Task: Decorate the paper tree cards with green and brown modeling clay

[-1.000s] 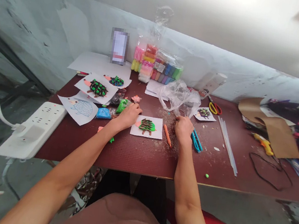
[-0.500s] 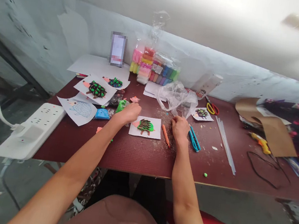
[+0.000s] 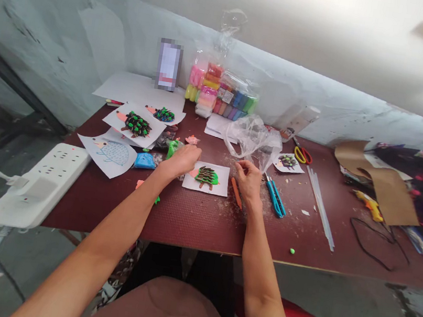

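A white card (image 3: 222, 181) with a green and brown clay hedgehog (image 3: 207, 176) lies in front of me. My left hand (image 3: 184, 161) is at the card's upper left corner, fingers closed; what they hold, if anything, is hidden. To the right of the card, my right hand (image 3: 248, 180) hovers with its thumb and fingers bent together; anything between them is too small to tell. An orange clay tool or pen (image 3: 236, 192) lies between the card and my right hand. Teal-handled pliers or scissors (image 3: 276, 199) rest to the right of that hand.
Hedgehog cards (image 3: 146, 142) and a blue clay packet (image 3: 145, 161) lie left. Behind are coloured clay packs (image 3: 209, 89), a clear plastic bag (image 3: 250, 135) and a phone (image 3: 169, 65). Scissors (image 3: 302, 155), glue sticks (image 3: 320, 206) and a yellow glue gun (image 3: 369, 204) lie right; a power strip (image 3: 39, 180) is far left.
My right hand has moved slightly left and away from the plastic bag, toward the orange tool. My left hand stays near the card's corner. The view has shifted slightly.
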`<state>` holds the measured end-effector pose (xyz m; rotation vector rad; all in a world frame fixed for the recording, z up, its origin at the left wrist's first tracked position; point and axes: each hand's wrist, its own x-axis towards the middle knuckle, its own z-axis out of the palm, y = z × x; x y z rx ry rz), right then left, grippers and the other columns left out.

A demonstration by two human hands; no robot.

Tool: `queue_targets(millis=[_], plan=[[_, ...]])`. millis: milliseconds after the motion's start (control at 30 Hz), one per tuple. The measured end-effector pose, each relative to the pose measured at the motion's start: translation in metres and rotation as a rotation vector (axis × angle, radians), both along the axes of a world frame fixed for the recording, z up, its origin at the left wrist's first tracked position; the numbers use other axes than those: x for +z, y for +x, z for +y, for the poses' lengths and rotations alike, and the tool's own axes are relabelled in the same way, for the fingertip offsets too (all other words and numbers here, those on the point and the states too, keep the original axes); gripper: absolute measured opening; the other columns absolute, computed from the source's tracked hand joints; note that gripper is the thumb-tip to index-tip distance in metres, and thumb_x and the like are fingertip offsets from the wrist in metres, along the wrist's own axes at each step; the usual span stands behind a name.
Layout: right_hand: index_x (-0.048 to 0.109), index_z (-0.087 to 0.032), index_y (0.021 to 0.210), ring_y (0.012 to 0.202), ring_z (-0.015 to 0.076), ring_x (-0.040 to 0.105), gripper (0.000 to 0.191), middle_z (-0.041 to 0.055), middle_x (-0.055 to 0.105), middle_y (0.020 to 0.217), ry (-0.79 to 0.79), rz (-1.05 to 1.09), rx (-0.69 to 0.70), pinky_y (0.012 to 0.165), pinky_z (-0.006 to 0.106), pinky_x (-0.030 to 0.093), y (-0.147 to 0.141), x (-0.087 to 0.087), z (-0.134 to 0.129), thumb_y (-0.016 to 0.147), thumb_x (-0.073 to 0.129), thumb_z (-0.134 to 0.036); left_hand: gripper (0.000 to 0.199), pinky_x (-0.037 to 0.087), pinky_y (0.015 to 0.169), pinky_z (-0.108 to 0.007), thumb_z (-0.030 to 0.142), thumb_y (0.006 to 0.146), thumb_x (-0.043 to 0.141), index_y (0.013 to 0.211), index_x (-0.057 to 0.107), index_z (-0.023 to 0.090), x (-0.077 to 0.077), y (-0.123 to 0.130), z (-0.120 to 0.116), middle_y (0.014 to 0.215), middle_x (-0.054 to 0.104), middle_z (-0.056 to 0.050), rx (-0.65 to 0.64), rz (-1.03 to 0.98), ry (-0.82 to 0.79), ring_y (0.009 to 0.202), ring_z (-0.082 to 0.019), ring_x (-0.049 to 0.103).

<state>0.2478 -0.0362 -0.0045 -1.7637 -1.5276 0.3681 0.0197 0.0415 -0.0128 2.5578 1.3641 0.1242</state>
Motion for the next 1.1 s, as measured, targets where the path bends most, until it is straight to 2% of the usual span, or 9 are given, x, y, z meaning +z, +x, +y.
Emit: queue_targets(millis=[100,233,300,433,567,733,1100], plan=[[0.077,-0.015,0.097,0.070,0.0166,0.060,0.029,0.0051,0.075,0.084,-0.066,0.094,0.063,0.071,0.028,0.046,-0.008,-0.001,-0.003,0.084,0.055,-0.028,0.027,0.051,0.087,-0.035,0.002,0.088,0.048,0.100,0.072,0.010,-0.004,0.000,0.001,0.102,0.072,-0.017,0.009,0.000,0.027,0.099,-0.026,0.067],[0.078,-0.018,0.091,0.066,0.0153,0.059,0.022,0.0026,0.074,0.080,-0.127,0.137,0.109,0.069,0.027,0.046,-0.016,-0.003,-0.009,0.082,0.061,-0.030,0.028,0.049,0.094,-0.035,0.002,0.089,0.047,0.101,0.071,0.011,-0.005,0.001,-0.001,0.108,0.069,-0.017,-0.017,-0.067,0.130,0.108,-0.026,0.064],[0.077,-0.019,0.088,0.066,0.0147,0.058,0.018,0.0020,0.074,0.080,-0.122,0.096,0.133,0.069,0.026,0.045,-0.019,-0.003,-0.011,0.082,0.063,-0.028,0.029,0.049,0.096,-0.034,0.002,0.089,0.047,0.102,0.071,0.012,-0.004,0.002,-0.002,0.109,0.069,-0.015,-0.020,-0.105,0.139,0.110,-0.025,0.063],[0.076,-0.018,0.085,0.074,0.0157,0.060,0.014,0.0043,0.072,0.085,-0.093,-0.046,0.153,0.072,0.026,0.044,-0.025,-0.003,-0.012,0.082,0.064,-0.023,0.028,0.050,0.091,-0.031,0.004,0.088,0.049,0.100,0.073,0.013,-0.001,0.002,-0.004,0.104,0.071,-0.012,-0.005,-0.094,0.021,0.101,-0.023,0.066],[0.077,-0.018,0.090,0.077,0.0157,0.061,0.016,0.0049,0.072,0.090,-0.128,-0.118,0.142,0.074,0.026,0.044,-0.029,-0.004,-0.011,0.086,0.062,-0.019,0.029,0.051,0.089,-0.030,0.005,0.087,0.049,0.101,0.073,0.013,-0.002,-0.001,-0.002,0.104,0.073,-0.012,-0.012,-0.100,-0.039,0.100,-0.022,0.067],[0.078,-0.021,0.092,0.078,0.0157,0.062,0.018,0.0034,0.073,0.092,-0.186,-0.181,0.134,0.075,0.026,0.044,-0.034,-0.004,-0.011,0.088,0.061,-0.018,0.030,0.051,0.089,-0.029,0.005,0.086,0.049,0.100,0.073,0.014,-0.004,-0.003,0.000,0.102,0.075,-0.010,-0.024,-0.124,-0.032,0.099,-0.021,0.068],[0.077,-0.022,0.092,0.090,0.0182,0.066,0.018,0.0037,0.073,0.096,-0.196,-0.314,0.151,0.079,0.026,0.044,-0.038,-0.003,-0.012,0.091,0.060,-0.018,0.028,0.051,0.089,-0.030,0.007,0.088,0.051,0.102,0.074,0.014,-0.007,0.000,-0.002,0.104,0.074,-0.012,0.001,-0.090,-0.001,0.100,-0.022,0.068]])
